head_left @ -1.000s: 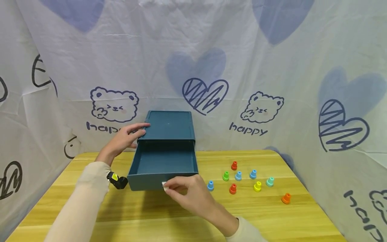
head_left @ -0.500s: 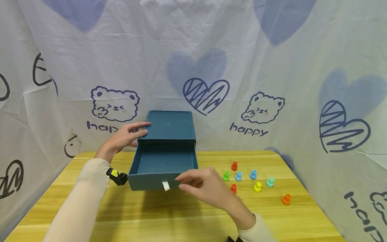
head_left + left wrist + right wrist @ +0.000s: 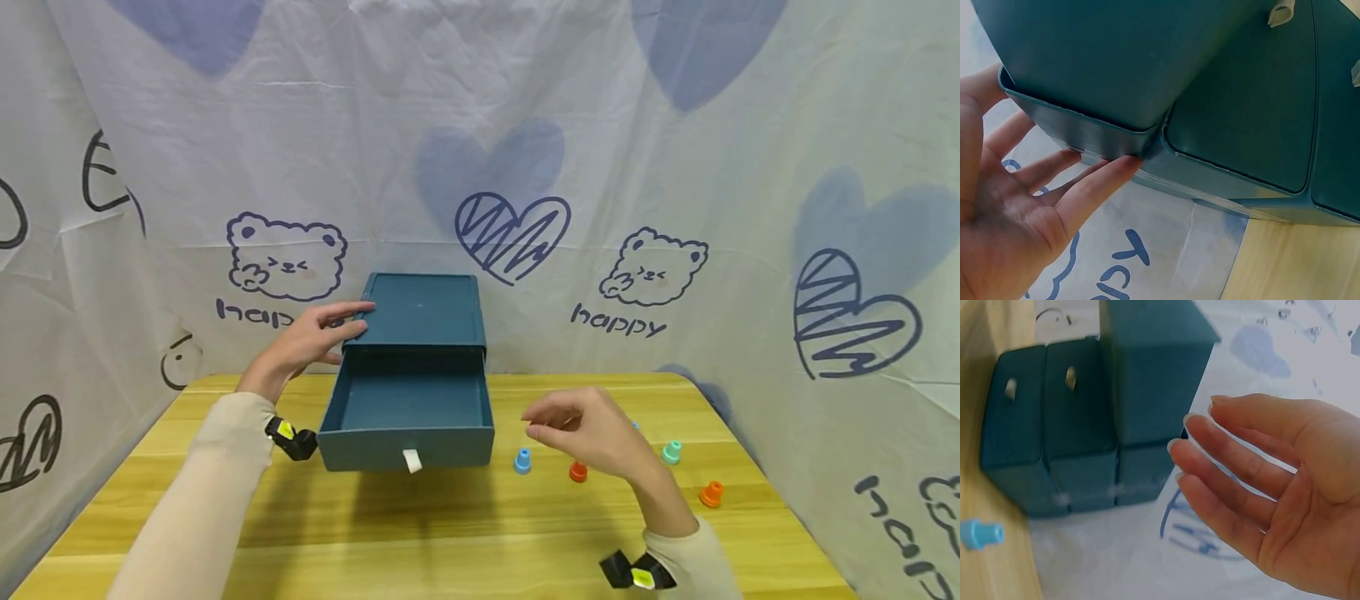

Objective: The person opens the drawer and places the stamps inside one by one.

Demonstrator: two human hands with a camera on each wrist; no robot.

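A dark teal drawer cabinet (image 3: 423,308) stands at the back of the table. Its top drawer (image 3: 456,448) is pulled out, with a bare inside and a white pull tab (image 3: 412,461) on the front. My left hand (image 3: 300,343) rests against the cabinet's left side and top edge, fingers extended, as the left wrist view (image 3: 1029,212) confirms. To the drawer's right, my right hand (image 3: 592,429) hovers over the small coloured pegs, fingers loosely bent, holding nothing. In the right wrist view a gap shows between thumb and fingers. Several pegs are hidden behind this hand.
A blue peg (image 3: 522,461) and a red peg (image 3: 578,472) stand near the drawer's right side. Farther right are a mint peg (image 3: 671,452) and an orange peg (image 3: 712,494). Two lower drawers (image 3: 1075,419) are closed. A printed cloth (image 3: 405,167) hangs behind the wooden table (image 3: 420,550).
My right hand has let go of the white pull tab and moved right, over the pegs. The drawer stays pulled out. My left hand has stayed on the cabinet.
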